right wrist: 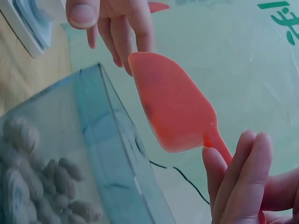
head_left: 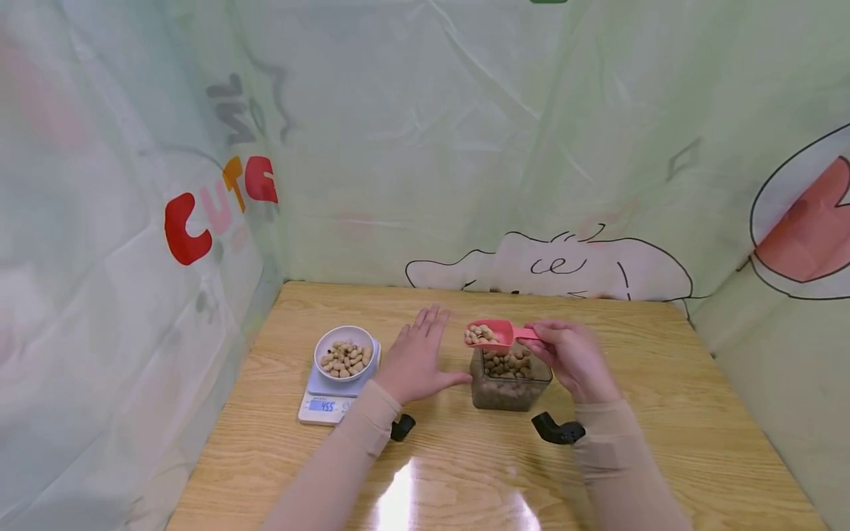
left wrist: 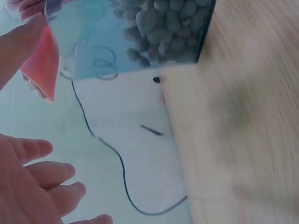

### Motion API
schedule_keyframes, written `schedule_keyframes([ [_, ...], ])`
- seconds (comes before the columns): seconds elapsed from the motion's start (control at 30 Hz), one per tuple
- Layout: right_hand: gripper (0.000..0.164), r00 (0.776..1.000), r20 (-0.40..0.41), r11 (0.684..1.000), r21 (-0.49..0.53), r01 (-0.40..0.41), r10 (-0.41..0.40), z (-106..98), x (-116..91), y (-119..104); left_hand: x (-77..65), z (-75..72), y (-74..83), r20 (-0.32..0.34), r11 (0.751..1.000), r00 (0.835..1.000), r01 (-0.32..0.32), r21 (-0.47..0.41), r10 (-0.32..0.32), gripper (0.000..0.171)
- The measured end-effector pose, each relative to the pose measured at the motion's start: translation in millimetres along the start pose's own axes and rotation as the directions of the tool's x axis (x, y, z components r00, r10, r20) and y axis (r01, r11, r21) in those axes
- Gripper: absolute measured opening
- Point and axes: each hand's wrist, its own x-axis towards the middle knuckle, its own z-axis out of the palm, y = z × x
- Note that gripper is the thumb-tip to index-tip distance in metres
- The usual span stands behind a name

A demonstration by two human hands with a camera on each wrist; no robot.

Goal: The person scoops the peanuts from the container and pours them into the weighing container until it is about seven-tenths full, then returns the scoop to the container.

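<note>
My right hand [head_left: 567, 356] grips the handle of a red scoop [head_left: 506, 333] that carries several peanuts [head_left: 479, 334]. The scoop is held over the back of a clear square container [head_left: 508, 399] with more peanuts [head_left: 508, 364] in it. My left hand [head_left: 418, 359] is spread with straight fingers, its thumb right at the container's left side; it holds nothing. In the right wrist view the scoop [right wrist: 175, 105] shows its underside, pinched between thumb and fingers. In the left wrist view the container [left wrist: 140, 37] stands beyond the left fingers [left wrist: 51, 173].
Left of my left hand, a white bowl [head_left: 320, 346] of peanuts sits on a digital kitchen scale [head_left: 312, 417] whose display reads about 455. Black wrist-camera mounts [head_left: 558, 430] stick out under both wrists. A printed curtain [head_left: 425, 147] encloses the wooden table [head_left: 664, 369] behind and at the sides.
</note>
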Motion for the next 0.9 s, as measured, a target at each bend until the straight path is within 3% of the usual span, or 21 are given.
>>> schedule_keyframes([
  [0.13, 0.020, 1.000, 0.003, 1.000, -0.013, 0.005, -0.005, 8.1, 2.4, -2.5, -6.9, -4.5, -12.5, -0.017, 0.999, 1.000, 0.023, -0.041, -0.024, 0.123],
  [0.37, 0.028, 1.000, 0.015, 0.997, -0.077, 0.025, -0.024, 30.6, 11.7, 1.5, -24.8, -11.7, -35.8, -0.067, 0.997, 0.996, 0.056, -0.045, -0.059, 0.123],
  [0.67, 0.030, 0.999, 0.045, 0.998, -0.061, 0.026, -0.023, 70.0, 23.9, 5.4, -53.7, -22.0, -65.2, -0.098, 0.991, 0.989, 0.105, -0.080, -0.113, 0.121],
  [0.9, 0.033, 0.998, 0.067, 0.997, -0.069, 0.019, -0.014, 104.8, 28.0, 8.3, -80.9, -29.0, -86.3, -0.153, 0.981, 0.970, 0.180, -0.070, -0.189, 0.121],
])
